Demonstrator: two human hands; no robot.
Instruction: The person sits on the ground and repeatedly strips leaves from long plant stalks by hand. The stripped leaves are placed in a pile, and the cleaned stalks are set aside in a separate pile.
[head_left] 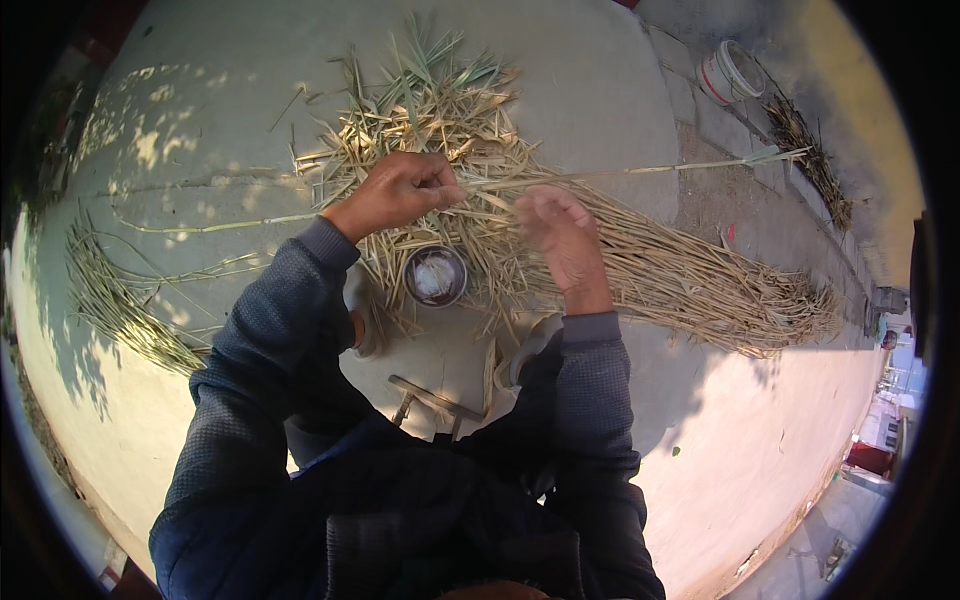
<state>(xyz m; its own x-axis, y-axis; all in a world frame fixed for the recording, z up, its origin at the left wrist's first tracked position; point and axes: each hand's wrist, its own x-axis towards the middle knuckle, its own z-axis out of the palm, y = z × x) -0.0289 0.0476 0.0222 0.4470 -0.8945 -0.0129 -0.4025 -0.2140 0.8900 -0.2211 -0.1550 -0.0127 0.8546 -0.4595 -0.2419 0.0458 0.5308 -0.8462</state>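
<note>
1. while the left hand [403, 190] pinches a long, thin stalk [715, 165] just above the middle of the frame, the right hand [562, 235] hangs close by, just right of centre.
2. the left hand is closed, its fingers curled in toward the thumb; the stalk comes in from the left of the frame, runs through this grip and goes on to the upper right, where its tip bears a few pale green leaves.
3. the right hand is blurred, fingers bent, just below the stalk; i cannot tell whether it is spread or pinching, nor whether it touches the stalk.
4. beneath both hands lies a loose pile of straw-coloured leaves [470, 110], greener at its top end, in the upper middle of the frame.
5. a thick bundle of dry stalks [700, 275] stretches from the centre to the right of the frame.
6. a round container [463, 282] with something whitish inside stands below the left hand, between the person's feet.
7. a smaller greenish bundle [130, 310] lies at the left of the frame, partly in sun.
8. in the upper right are a white bucket [730, 74] with red marks and a dark bunch of twigs [812, 160].
9. a small wooden stool [433, 397] shows below the container, between the legs; grey ground [590, 100] lies under everything.
</note>
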